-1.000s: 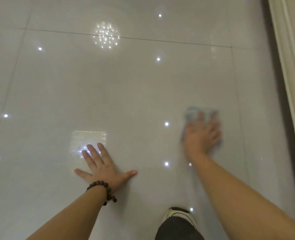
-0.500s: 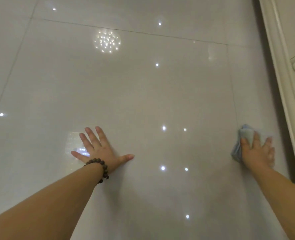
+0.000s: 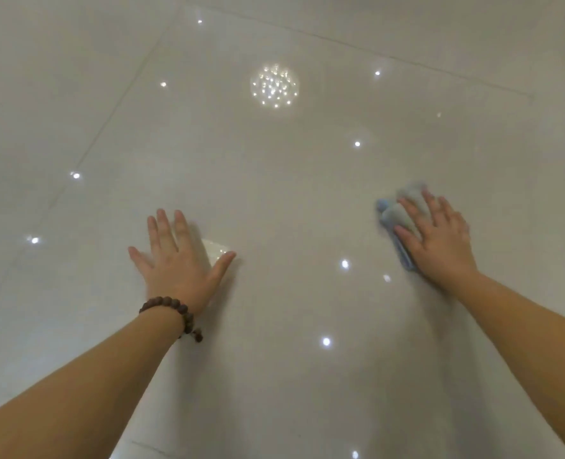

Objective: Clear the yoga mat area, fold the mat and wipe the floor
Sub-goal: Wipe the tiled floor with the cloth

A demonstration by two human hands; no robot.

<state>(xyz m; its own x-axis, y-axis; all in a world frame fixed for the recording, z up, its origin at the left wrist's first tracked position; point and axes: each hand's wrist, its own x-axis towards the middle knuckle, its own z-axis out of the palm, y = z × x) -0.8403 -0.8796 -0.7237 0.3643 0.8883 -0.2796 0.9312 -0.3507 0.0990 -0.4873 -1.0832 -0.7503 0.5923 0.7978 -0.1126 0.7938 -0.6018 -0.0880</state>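
Observation:
A glossy white tiled floor [image 3: 291, 200] fills the view. My right hand [image 3: 440, 240] lies flat with straight fingers on a crumpled blue-grey cloth [image 3: 394, 223], pressing it onto the tile at the right. The cloth sticks out to the left of and beyond my fingers. My left hand [image 3: 178, 263], with a brown bead bracelet [image 3: 175, 313] at the wrist, rests palm down with spread fingers on the bare tile at centre left. No yoga mat is in view.
Thin grout lines [image 3: 109, 127] cross the floor at the left and along the top. Ceiling lights reflect as bright dots and one round cluster [image 3: 274, 86] on the tiles.
My right hand slid the cloth from the middle to the far right by the wall, then back leftward. The view turned left, so the wall edge dropped out. My left hand stayed planted.

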